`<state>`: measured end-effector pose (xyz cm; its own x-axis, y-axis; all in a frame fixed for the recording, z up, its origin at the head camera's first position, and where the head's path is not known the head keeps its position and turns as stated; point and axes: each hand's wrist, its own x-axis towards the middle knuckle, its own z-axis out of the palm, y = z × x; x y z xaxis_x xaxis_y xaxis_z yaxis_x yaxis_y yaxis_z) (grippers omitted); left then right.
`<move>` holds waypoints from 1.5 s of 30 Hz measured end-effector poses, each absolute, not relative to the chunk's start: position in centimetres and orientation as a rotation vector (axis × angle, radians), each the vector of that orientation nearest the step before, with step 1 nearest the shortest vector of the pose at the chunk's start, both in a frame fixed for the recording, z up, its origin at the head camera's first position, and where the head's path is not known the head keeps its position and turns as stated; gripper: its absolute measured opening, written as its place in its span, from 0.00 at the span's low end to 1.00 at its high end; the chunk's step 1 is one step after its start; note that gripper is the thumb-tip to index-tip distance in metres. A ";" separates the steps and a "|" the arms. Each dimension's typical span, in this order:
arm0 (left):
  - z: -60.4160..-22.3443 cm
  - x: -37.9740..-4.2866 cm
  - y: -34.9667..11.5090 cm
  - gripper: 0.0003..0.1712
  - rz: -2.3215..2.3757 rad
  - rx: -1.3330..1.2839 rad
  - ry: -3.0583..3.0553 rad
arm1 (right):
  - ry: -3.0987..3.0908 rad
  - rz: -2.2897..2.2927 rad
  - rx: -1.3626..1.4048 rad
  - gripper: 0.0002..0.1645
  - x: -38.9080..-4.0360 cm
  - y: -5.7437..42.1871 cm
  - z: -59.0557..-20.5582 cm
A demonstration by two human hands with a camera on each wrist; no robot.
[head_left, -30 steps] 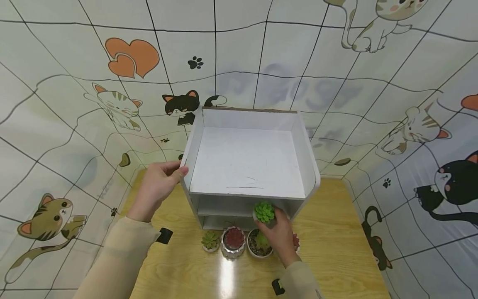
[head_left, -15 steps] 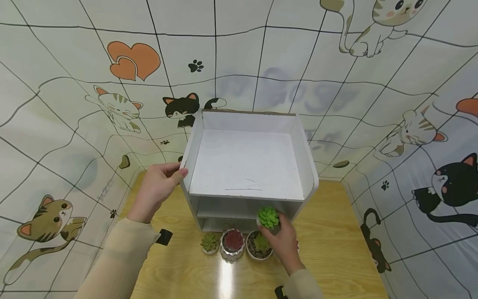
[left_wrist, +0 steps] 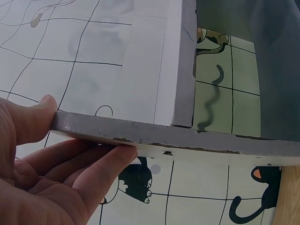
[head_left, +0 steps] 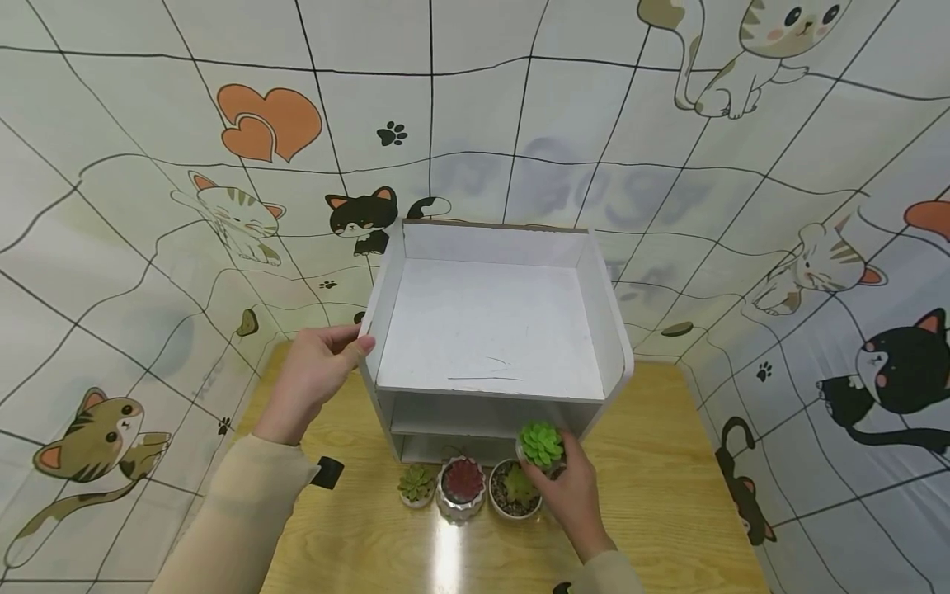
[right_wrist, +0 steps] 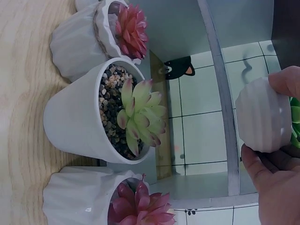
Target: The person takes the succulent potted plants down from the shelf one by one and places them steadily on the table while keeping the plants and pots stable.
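A white open-fronted shelf unit stands on the table. My left hand holds the edge of its left side panel; in the left wrist view the thumb is on one face of the panel and the fingers on the other. My right hand grips a small white ribbed pot carrying a bright green succulent, held up before the right part of the shelf front. Below it in the row is a white pot of gravel with a pale green, pink-tipped succulent.
Further left in the row stand a red succulent in a scalloped pot and a small green succulent. A pink succulent is hidden by my right hand in the head view. Cat-printed sheeting surrounds the wooden table.
My right hand has moved right and slightly toward me with the potted succulent in it. My left hand keeps its hold on the side panel.
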<state>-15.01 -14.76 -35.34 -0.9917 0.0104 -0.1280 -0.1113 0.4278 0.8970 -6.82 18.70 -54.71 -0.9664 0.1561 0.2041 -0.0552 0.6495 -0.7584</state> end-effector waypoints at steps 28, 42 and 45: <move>-35.4 -15.1 -14.8 0.25 1.612 -0.093 2.572 | -2.597 1.249 -0.129 0.39 -4.0 19.8 -55.8; -35.4 -15.1 -14.8 0.25 1.620 -0.079 2.573 | -2.619 1.211 -0.145 0.38 -2.7 20.3 -56.4; -35.5 -15.1 -14.9 0.25 1.620 -0.075 2.577 | -2.633 1.164 -0.130 0.40 -2.5 20.4 -56.6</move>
